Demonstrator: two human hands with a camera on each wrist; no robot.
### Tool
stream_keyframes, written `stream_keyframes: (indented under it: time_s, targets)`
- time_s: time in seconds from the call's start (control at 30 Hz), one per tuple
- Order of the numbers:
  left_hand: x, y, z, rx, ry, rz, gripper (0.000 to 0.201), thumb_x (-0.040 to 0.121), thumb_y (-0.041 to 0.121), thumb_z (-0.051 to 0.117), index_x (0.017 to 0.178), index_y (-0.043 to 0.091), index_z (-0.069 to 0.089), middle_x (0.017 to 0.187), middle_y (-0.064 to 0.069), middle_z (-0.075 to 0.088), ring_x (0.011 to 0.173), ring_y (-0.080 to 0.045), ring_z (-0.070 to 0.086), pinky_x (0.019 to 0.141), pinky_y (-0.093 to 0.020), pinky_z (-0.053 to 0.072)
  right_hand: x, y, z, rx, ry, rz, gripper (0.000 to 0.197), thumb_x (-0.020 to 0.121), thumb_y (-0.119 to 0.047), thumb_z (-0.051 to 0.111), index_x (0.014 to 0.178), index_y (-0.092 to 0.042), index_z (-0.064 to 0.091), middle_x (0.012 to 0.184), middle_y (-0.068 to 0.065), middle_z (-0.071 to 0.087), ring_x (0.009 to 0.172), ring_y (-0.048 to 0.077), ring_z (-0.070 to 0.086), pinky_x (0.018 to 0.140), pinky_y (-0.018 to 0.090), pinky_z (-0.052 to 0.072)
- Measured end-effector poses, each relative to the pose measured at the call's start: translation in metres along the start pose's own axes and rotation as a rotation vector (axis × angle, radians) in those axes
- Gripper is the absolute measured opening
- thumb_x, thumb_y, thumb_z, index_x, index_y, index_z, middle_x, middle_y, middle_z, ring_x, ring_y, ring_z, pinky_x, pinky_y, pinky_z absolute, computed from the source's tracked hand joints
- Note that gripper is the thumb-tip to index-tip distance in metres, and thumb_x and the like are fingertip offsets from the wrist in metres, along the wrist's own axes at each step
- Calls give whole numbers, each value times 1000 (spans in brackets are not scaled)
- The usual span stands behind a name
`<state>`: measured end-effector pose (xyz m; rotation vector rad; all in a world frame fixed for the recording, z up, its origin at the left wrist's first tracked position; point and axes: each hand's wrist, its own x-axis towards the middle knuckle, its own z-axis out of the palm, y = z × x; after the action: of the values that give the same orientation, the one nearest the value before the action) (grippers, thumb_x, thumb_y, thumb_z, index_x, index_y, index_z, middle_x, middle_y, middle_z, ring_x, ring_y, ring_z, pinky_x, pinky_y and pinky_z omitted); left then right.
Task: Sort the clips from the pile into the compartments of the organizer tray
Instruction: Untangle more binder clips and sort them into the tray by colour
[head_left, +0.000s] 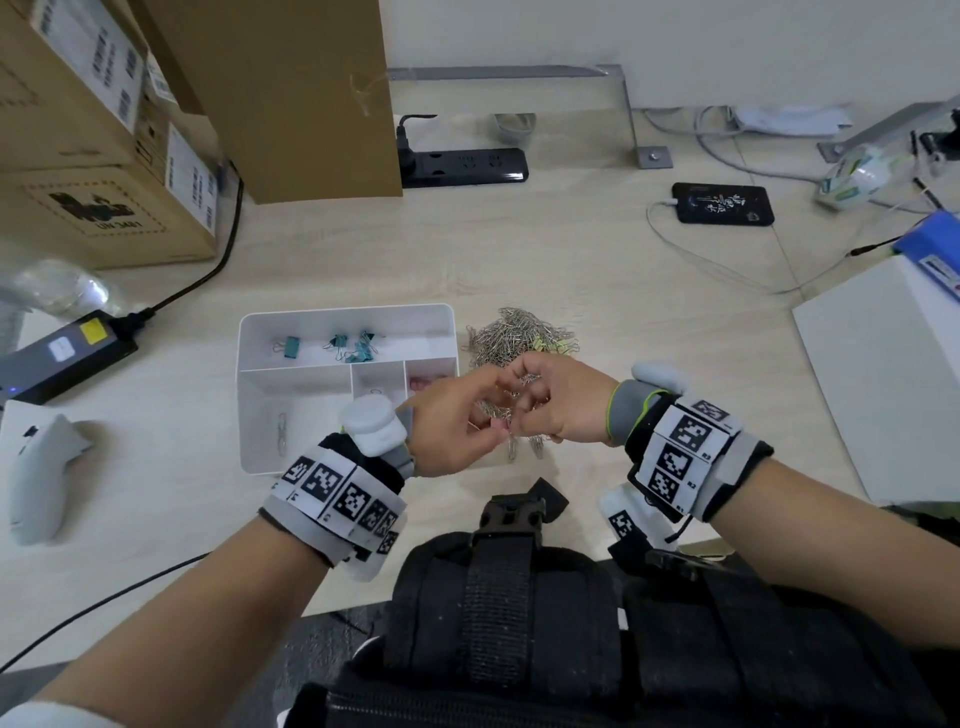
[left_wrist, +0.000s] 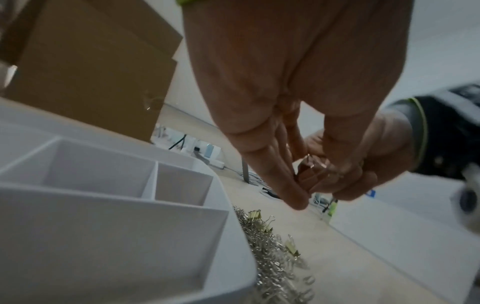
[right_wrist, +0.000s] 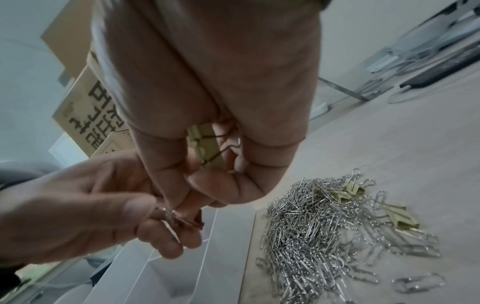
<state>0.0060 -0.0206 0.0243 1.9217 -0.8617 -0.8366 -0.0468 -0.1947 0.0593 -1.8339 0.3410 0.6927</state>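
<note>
Head view shows both hands meeting above the near edge of the clip pile (head_left: 519, 338), just at 3 o'clock of the organizer tray (head_left: 249, 338). The left hand (head_left: 452, 431) pinches a pink binder clip (left_wrist: 309, 174) between thumb and fingers; the right hand (head_left: 556, 405) curls round a yellow binder clip (right_wrist: 205, 144). Separating tangled clips looks like the step in hand; next, each needs carrying over its matching compartment at 9 o'clock.
</note>
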Motion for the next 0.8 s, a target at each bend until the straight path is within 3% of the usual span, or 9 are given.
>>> stream_keyframes:
  time_s: [0.13,0.2,0.27,0.33,0.47,0.57,0.67,0.8]
  targets:
    - [9,-3,4,-150,120,-124,18,75,36,68,91,30,63,84,5,73,76,-12,71,79,-38,58,6,3,2,-105,93,-22,37,79,-4,68,108,-17,50,66,-4,62,51,9,50,53,23,43]
    - [14,-4,7,-188,178,-153,17,73,46,65,78,30,65,72,2,73,69,-16,71,73,-44,59,8,4,3,-110,132,-35,37,80,-8,68,109,-19,49,66,-5,62,52,11,49,55,24,43]
    - [16,-5,10,-235,234,-173,14,79,39,65,69,28,64,64,-1,70,62,-19,70,68,-48,60,7,5,3,-90,165,-42,36,80,-8,67,109,-20,49,65,-5,61,51,10,48,54,23,43]
    - [17,-5,13,-243,295,-194,19,87,24,64,69,23,62,63,-5,69,58,-20,70,63,-49,59,5,4,3,-65,175,-44,38,80,-6,67,110,-19,49,66,-6,63,52,10,49,53,22,43]
    - [15,-5,15,-316,375,-224,12,92,14,58,80,15,59,66,-9,70,56,-22,70,59,-49,59,1,3,4,37,180,-37,34,79,-1,70,105,-17,54,70,-2,65,50,8,49,45,18,41]
    - [11,-3,13,-422,331,-185,14,95,7,51,88,17,58,60,-5,66,54,-19,68,56,-38,59,2,6,5,201,266,-35,21,78,1,71,88,-16,63,62,-5,60,44,4,48,43,21,40]
    - [6,1,12,-462,241,-128,17,96,14,52,82,18,60,68,-8,67,58,-24,66,55,-33,57,5,8,5,389,356,-1,19,80,2,70,80,-15,63,51,-10,57,41,5,46,40,20,38]
    - [2,-2,13,-403,231,-106,4,86,13,67,83,12,64,72,-13,68,56,-16,66,57,-33,58,8,4,7,412,381,32,17,81,0,68,79,-16,63,61,3,56,45,11,45,43,21,38]
